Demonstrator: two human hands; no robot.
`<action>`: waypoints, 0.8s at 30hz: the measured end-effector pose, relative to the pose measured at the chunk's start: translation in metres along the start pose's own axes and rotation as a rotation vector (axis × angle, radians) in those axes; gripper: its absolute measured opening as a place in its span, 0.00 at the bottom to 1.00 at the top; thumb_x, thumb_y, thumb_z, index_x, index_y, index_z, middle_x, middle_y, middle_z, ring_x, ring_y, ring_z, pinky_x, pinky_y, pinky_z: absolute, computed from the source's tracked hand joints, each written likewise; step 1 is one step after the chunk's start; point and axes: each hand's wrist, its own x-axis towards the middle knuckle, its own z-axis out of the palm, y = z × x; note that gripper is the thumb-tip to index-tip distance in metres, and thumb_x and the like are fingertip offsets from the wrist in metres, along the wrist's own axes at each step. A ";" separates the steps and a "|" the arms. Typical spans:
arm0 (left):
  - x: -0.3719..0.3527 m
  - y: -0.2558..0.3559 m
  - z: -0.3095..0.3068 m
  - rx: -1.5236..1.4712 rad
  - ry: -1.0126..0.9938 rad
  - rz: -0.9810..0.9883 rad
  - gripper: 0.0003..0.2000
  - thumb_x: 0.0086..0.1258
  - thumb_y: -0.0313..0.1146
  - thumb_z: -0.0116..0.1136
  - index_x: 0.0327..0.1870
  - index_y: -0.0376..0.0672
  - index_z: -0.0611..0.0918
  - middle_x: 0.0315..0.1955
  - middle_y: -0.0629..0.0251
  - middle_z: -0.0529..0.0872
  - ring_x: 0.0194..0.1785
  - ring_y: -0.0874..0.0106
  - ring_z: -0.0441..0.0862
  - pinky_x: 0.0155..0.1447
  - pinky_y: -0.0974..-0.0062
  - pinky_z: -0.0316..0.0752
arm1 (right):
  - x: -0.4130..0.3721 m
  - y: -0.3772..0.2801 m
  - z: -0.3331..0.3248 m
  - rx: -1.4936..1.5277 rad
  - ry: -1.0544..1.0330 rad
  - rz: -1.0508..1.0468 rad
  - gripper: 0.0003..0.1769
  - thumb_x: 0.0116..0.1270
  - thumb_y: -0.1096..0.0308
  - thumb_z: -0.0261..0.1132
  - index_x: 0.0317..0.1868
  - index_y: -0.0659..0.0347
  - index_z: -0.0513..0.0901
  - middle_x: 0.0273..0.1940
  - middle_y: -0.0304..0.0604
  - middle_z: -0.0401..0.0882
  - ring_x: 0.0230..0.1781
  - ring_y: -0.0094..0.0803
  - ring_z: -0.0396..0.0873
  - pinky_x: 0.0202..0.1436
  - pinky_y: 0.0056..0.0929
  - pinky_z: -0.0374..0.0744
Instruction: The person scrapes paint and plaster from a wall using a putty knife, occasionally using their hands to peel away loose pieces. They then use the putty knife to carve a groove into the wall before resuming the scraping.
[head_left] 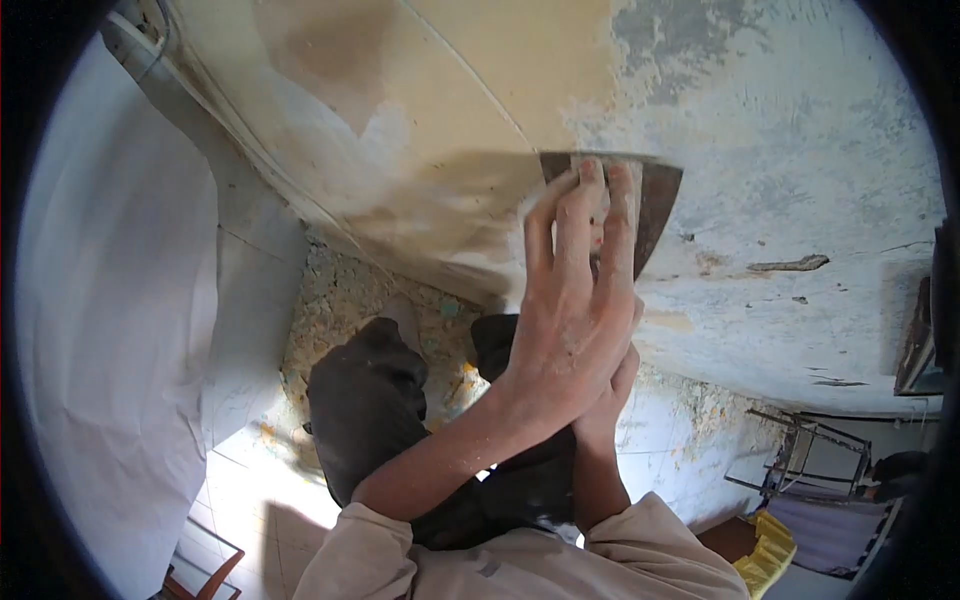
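Observation:
A wide scraper (658, 205) has its metal blade edge against the wall (480, 120), where yellowish paint meets a bare whitish-grey patch. My left hand (575, 300) lies over the scraper, its fingers stretched along the blade and pressing on it. Below and partly behind it, my right hand (618, 385) is closed, seemingly around the handle, which is hidden by the left hand. Pale dust coats both hands.
Paint flakes (330, 290) litter the floor around my feet. A white sheet (110, 300) hangs at the left. Cables (290, 195) run along the wall. A metal frame (810, 450) and a yellow bag (770, 550) stand at lower right.

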 end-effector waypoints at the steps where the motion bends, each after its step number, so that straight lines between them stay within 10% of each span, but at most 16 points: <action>1: 0.000 -0.002 0.000 -0.001 0.004 0.023 0.53 0.39 0.18 0.75 0.75 0.30 0.62 0.65 0.43 0.64 0.65 0.47 0.66 0.67 0.56 0.69 | 0.001 -0.012 0.011 0.044 0.046 -0.018 0.17 0.73 0.65 0.56 0.48 0.75 0.77 0.42 0.45 0.84 0.42 0.26 0.78 0.47 0.29 0.77; 24: 0.007 -0.003 -0.005 -0.045 -0.007 0.012 0.52 0.42 0.17 0.75 0.76 0.34 0.62 0.67 0.46 0.60 0.67 0.49 0.62 0.68 0.59 0.73 | 0.003 -0.021 0.009 -0.010 0.091 -0.009 0.20 0.74 0.66 0.57 0.58 0.76 0.76 0.51 0.46 0.81 0.51 0.28 0.77 0.55 0.28 0.76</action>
